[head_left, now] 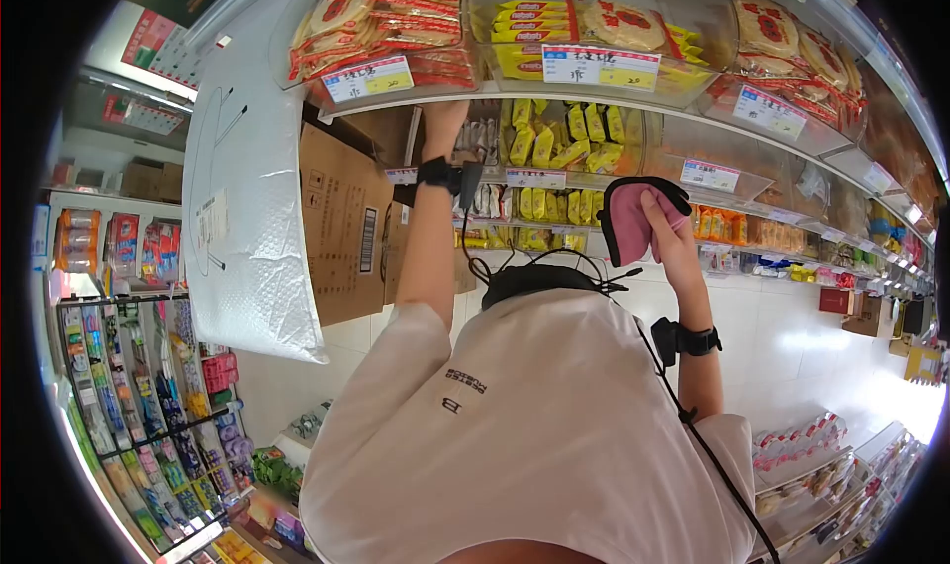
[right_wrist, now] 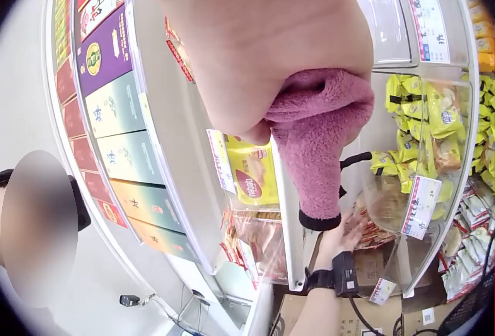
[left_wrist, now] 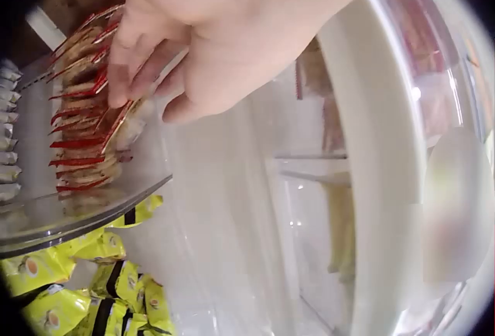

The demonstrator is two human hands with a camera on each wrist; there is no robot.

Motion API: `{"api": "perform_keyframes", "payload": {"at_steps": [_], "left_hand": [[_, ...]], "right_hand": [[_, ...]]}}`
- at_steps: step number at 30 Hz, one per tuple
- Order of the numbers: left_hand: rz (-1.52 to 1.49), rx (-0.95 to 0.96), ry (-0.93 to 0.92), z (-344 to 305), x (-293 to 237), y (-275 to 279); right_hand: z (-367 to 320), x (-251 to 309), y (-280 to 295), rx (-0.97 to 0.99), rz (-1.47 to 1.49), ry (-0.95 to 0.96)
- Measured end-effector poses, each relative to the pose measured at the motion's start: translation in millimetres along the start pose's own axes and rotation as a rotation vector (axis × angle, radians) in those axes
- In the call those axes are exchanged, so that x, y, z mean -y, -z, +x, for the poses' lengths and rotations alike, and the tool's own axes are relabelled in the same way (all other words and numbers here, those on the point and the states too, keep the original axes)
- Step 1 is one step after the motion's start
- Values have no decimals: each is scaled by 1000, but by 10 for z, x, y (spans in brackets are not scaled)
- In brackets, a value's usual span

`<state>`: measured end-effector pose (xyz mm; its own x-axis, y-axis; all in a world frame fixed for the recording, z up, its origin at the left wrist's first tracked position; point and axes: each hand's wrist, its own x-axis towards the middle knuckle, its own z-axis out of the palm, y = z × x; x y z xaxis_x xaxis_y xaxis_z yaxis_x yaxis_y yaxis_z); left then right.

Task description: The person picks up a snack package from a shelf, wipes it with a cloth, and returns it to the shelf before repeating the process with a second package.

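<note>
My left hand (head_left: pixel 444 124) reaches into a shelf bin below the upper shelf. In the left wrist view its fingertips are right at a row of red-edged snack packets (left_wrist: pixel 81 146) standing on edge in a clear bin, the thumb apart from the other fingers. My right hand (head_left: pixel 679 252) grips a pink cloth (head_left: pixel 630 223) with a black edge, held up in front of the shelves. Up close in the right wrist view, the fluffy cloth (right_wrist: pixel 321 139) is bunched, with part of it hanging down.
Yellow snack packets (head_left: pixel 534 143) fill the bin beside the left hand. Flat round snacks in red packets (head_left: pixel 341 15) lie in bins above. A cardboard box (head_left: pixel 341 228) and a silvery padded sheet (head_left: pixel 247 218) stand at the left. Price tags (head_left: pixel 601 66) line the shelf fronts.
</note>
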<state>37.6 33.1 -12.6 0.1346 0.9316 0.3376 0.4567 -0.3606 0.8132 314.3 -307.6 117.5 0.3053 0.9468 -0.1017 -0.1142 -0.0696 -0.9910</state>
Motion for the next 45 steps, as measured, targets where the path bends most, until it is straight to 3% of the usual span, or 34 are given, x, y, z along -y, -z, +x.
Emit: {"api": "perform_keyframes", "payload": {"at_steps": [3, 5, 15, 21, 28, 45], "left_hand": [[420, -31, -295, 155, 190, -236], [522, -45, -342, 186, 239, -368], [305, -102, -120, 132, -1, -416], [228, -78, -42, 30, -100, -340], [205, -84, -15, -35, -185, -363], [232, -53, 3, 93, -250, -327]], "right_hand": [[12, 28, -9, 10, 13, -25], [-21, 51, -7, -11, 24, -35], [-112, 94, 40, -145, 66, -19], [61, 53, -47, -90, 92, -74], [182, 16, -264, -77, 21, 44], [73, 40, -229, -74, 106, -19]]}}
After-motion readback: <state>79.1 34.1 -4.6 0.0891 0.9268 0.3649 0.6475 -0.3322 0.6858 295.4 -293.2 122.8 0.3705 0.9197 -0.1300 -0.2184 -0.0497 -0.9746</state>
